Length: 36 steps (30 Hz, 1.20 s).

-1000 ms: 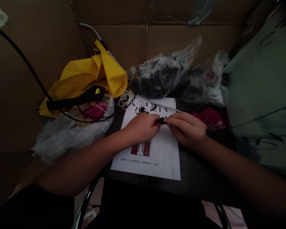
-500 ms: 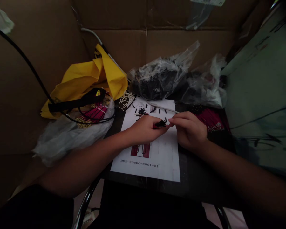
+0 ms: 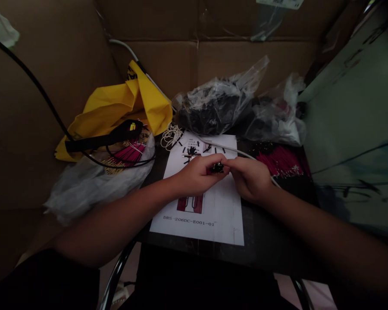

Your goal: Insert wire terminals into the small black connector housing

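My left hand (image 3: 198,174) is closed around a bundle of thin wires (image 3: 217,168) whose black ends show between thumb and fingers. My right hand (image 3: 250,177) pinches right against the left fingertips; whatever its fingers hold is hidden. Both hands are above a printed sheet (image 3: 228,224) that shows a drawing and a line of large lettering. Small black tube pieces (image 3: 191,150) lie in a loose pile and scattered on the upper part of the sheet.
Red wires (image 3: 278,159) lie at the right, and a tied bundle of red wires (image 3: 129,154) sits on crumpled plastic at the left. Clear bags (image 3: 210,107) of dark parts, a yellow bag (image 3: 110,101) and a pale cable (image 3: 226,147) lie behind. Cardboard walls (image 3: 155,21) surround the table.
My right hand has moved slightly left, and its fingers have closed against the left hand's fingertips. A black piece beside the right fingertips no longer shows.
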Each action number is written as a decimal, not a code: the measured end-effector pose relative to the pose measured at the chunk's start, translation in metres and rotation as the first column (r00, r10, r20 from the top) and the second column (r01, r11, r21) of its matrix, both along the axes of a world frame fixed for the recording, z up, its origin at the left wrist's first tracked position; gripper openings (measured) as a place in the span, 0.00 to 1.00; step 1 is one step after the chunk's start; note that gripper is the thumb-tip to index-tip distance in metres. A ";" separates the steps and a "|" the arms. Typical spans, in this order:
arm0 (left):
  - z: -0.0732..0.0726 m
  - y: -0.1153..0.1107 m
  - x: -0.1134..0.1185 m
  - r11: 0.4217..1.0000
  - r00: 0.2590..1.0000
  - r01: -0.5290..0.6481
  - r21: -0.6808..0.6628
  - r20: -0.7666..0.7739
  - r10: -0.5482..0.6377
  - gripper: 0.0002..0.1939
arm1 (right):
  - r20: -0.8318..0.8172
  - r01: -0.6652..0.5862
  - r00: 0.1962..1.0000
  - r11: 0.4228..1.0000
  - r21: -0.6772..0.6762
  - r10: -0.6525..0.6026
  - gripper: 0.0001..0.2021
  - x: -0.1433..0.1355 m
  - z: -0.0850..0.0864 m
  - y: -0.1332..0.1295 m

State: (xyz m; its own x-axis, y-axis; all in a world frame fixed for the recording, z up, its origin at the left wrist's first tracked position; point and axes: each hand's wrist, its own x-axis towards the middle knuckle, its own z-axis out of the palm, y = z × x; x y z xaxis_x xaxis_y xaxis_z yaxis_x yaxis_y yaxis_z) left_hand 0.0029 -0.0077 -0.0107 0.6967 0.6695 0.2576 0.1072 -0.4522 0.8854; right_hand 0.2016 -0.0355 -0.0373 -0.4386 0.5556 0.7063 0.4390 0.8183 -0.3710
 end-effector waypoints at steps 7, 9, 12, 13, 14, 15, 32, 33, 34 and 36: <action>0.007 -0.005 -0.004 0.990 0.987 -0.128 0.067 -0.093 0.134 0.08 | -0.038 0.073 0.996 0.993 -0.092 -0.077 0.07 -0.002 0.012 -0.001; 0.007 -0.006 -0.006 0.981 0.979 -0.157 0.111 -0.115 0.170 0.08 | -0.048 0.083 0.995 0.991 -0.101 -0.089 0.03 -0.003 0.012 -0.001; 0.006 -0.005 -0.007 0.971 0.971 -0.178 0.157 -0.131 0.199 0.05 | -0.087 0.124 0.987 0.988 -0.097 -0.132 0.02 -0.004 0.012 0.000; 0.005 -0.006 -0.007 0.967 0.969 -0.187 0.171 -0.130 0.210 0.04 | -0.103 0.140 0.983 0.986 -0.094 -0.149 0.02 -0.004 0.011 0.000; 0.005 -0.006 -0.007 0.963 0.967 -0.194 0.186 -0.128 0.220 0.03 | -0.114 0.151 0.980 0.984 -0.094 -0.162 0.02 -0.005 0.011 0.001; 0.005 -0.006 -0.006 0.960 0.966 -0.200 0.197 -0.125 0.227 0.03 | -0.118 0.156 0.979 0.983 -0.096 -0.167 0.02 -0.005 0.012 0.001; 0.007 -0.010 -0.005 0.864 0.903 -0.301 0.404 -0.169 0.394 0.12 | -0.198 0.113 0.973 0.992 -0.060 -0.123 0.04 -0.003 0.017 -0.006; 0.007 -0.010 -0.006 0.855 0.894 -0.302 0.422 -0.185 0.407 0.13 | -0.191 0.095 0.976 0.995 -0.036 -0.101 0.04 -0.003 0.018 -0.008; 0.008 -0.009 -0.006 0.847 0.888 -0.292 0.443 -0.203 0.412 0.14 | -0.172 0.078 0.982 0.997 -0.011 -0.079 0.04 -0.003 0.020 -0.010; 0.008 -0.009 -0.006 0.836 0.881 -0.249 0.488 -0.243 0.405 0.17 | -0.107 0.045 0.993 0.999 0.031 -0.041 0.04 -0.004 0.023 -0.012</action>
State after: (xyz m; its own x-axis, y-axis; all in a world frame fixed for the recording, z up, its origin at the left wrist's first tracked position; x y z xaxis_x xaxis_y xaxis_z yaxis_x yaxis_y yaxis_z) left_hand -0.0030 -0.0163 -0.0030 0.5506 0.7466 0.3734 0.5624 -0.6623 0.4950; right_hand 0.1979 -0.0475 -0.0143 -0.3365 0.5476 0.7661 0.4335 0.8123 -0.3902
